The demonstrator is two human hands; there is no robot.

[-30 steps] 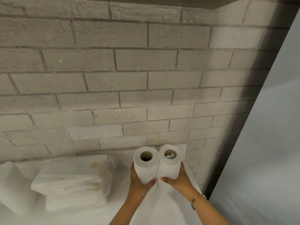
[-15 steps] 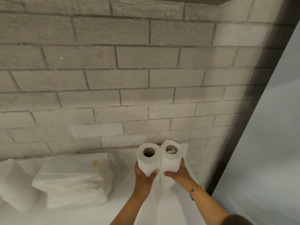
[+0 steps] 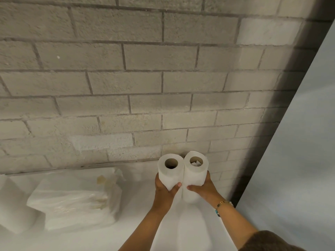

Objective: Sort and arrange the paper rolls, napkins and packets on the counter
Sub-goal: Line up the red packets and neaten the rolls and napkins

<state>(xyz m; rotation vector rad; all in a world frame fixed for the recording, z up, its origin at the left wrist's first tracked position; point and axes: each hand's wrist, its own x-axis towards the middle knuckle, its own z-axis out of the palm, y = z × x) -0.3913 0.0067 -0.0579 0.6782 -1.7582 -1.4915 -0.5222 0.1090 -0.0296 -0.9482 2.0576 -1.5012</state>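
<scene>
Hands, head view: with the left hand (image 3: 165, 189), grips the lower part of the left roll (image 3: 170, 171), thumb across the front, fingers wrapped behind. With the right hand (image 3: 203, 190), grips the lower part of the right roll (image 3: 195, 171) in the same way, a bracelet (image 3: 222, 205) at the wrist. Holds both rolls upright, cores facing up, sides pressed together with no gap. Compared with one second ago: has carried the pair a little farther back and to the right, closer to the brick wall (image 3: 163, 105) and the grey panel (image 3: 299, 160) at the right; has kept the same grip and the same side-by-side contact throughout. Shows no change in the wrapped napkin packets (image 3: 72, 201) or the large roll (image 3: 12, 205) at the left of the counter (image 3: 137, 223), both well apart from the hands. Cannot confirm base contact with the counter, owing to white on white. Meaning for the task, as a judgement: appears to be placing the two rolls as a matched pair in the back right corner, separate from the napkins. Rates this placement as nearly complete, pending release of both hands. Leaves the napkin packets and the large roll yet to be arranged.
</scene>
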